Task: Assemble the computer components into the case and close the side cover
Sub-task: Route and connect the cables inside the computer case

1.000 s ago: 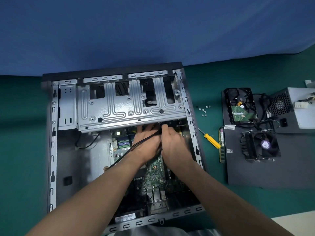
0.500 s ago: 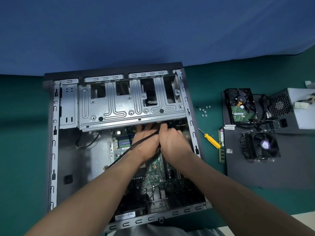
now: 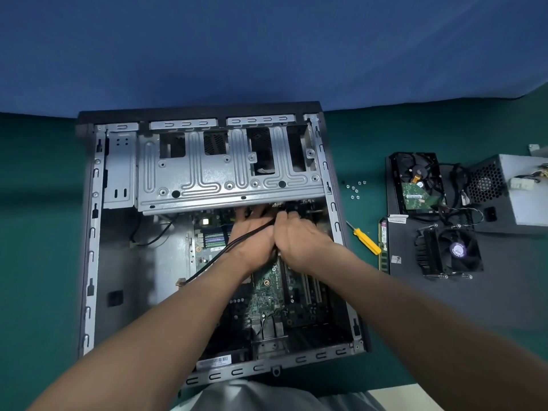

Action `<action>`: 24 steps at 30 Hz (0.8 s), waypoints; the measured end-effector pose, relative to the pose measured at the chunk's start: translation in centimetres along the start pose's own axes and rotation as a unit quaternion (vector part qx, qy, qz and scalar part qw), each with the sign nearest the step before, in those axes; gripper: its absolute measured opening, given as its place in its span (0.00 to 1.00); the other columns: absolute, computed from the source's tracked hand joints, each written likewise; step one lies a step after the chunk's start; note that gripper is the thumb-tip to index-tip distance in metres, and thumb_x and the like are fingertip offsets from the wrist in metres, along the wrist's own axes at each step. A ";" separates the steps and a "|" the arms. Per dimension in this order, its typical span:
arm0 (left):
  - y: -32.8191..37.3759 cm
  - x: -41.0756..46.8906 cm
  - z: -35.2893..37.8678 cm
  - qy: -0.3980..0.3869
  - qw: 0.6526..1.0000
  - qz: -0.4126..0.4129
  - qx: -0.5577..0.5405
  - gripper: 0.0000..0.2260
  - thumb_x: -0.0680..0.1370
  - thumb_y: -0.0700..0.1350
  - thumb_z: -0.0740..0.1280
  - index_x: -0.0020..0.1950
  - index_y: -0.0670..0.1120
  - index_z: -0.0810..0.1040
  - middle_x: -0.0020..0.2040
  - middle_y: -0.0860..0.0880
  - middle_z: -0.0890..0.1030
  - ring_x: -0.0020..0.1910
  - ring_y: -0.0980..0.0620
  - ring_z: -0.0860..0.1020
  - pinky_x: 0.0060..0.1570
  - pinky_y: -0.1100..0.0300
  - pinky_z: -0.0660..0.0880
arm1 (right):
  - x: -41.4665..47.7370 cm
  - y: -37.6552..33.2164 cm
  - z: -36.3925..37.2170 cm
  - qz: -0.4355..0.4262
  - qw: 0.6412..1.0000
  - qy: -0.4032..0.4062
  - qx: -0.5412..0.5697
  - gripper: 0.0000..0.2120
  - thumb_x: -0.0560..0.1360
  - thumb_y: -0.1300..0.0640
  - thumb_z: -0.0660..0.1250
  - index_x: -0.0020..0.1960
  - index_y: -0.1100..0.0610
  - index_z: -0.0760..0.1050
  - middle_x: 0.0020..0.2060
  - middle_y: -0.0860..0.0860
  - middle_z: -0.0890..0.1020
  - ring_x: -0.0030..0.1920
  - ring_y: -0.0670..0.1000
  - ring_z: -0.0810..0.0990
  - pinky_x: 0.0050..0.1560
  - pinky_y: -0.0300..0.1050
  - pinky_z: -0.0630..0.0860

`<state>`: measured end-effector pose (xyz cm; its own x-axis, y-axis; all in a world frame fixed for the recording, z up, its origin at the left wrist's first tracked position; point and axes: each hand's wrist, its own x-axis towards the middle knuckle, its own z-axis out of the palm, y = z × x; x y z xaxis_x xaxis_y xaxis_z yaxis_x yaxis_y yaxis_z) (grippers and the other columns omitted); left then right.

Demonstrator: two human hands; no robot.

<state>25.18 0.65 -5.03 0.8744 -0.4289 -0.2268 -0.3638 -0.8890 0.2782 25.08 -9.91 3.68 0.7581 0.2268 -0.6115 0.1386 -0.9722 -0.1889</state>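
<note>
The open computer case [image 3: 92, 262] lies flat on the green table with a green motherboard [image 3: 267, 295] inside. Both hands reach in just below the silver drive cage [image 3: 225, 173]. My left hand [image 3: 252, 241] has its fingers stretched under the cage edge, and a black cable [image 3: 216, 259] runs across its back. My right hand [image 3: 299, 241] sits right beside it, fingers curled round the cable's end near the cage; the connector itself is hidden by the fingers.
Right of the case lie several small screws [image 3: 354, 189], a yellow-handled screwdriver [image 3: 366, 240] and a RAM stick [image 3: 383, 244]. A dark side panel [image 3: 444, 307] carries a hard drive [image 3: 415, 182], a cooler fan [image 3: 450, 250] and a grey power supply [image 3: 516, 194].
Both hands stay at the same spot under the drive cage, with only slight finger shifts. The view has moved a little.
</note>
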 end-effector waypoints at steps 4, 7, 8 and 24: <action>0.0 -0.4 0.6 -0.030 0.999 -0.016 0.018 0.27 0.76 0.45 0.67 0.74 0.55 0.65 0.70 0.55 0.71 0.72 0.47 0.57 0.64 0.47 0.46 | 0.5 0.3 -0.5 -0.041 0.994 0.059 -0.081 0.14 0.77 0.64 0.55 0.60 0.64 0.72 0.54 0.61 0.78 0.56 0.64 0.77 0.46 0.51 0.70; 0.0 -1.3 0.7 -0.043 0.999 -0.011 0.026 0.28 0.77 0.44 0.64 0.76 0.54 0.60 0.74 0.53 0.65 0.71 0.47 0.55 0.64 0.47 0.49 | 0.7 0.5 -0.6 -0.056 0.987 0.065 -0.135 0.13 0.76 0.63 0.57 0.58 0.62 0.75 0.53 0.61 0.80 0.55 0.64 0.78 0.43 0.50 0.67; -0.1 -1.7 0.6 -0.038 0.999 -0.004 0.030 0.29 0.77 0.44 0.64 0.77 0.53 0.60 0.74 0.53 0.64 0.71 0.47 0.55 0.64 0.48 0.50 | 0.8 0.5 -0.4 -0.056 0.985 0.067 -0.148 0.13 0.76 0.63 0.57 0.58 0.62 0.75 0.53 0.60 0.80 0.55 0.63 0.78 0.43 0.49 0.66; -1.8 -6.9 0.1 -0.185 0.974 -0.104 0.083 0.30 0.82 0.60 0.46 0.80 0.49 0.39 0.80 0.52 0.41 0.77 0.51 0.35 0.66 0.42 0.25 | 2.4 0.8 0.1 -0.078 0.978 0.095 -0.168 0.14 0.77 0.61 0.56 0.33 0.55 0.58 0.29 0.52 0.66 0.36 0.57 0.72 0.40 0.50 0.69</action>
<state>19.76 5.24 -4.09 0.7702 -0.2388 -0.5914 -0.2659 -0.9631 0.0426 26.93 -10.15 2.01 0.8110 0.3900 -0.4361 0.4395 -0.8981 0.0141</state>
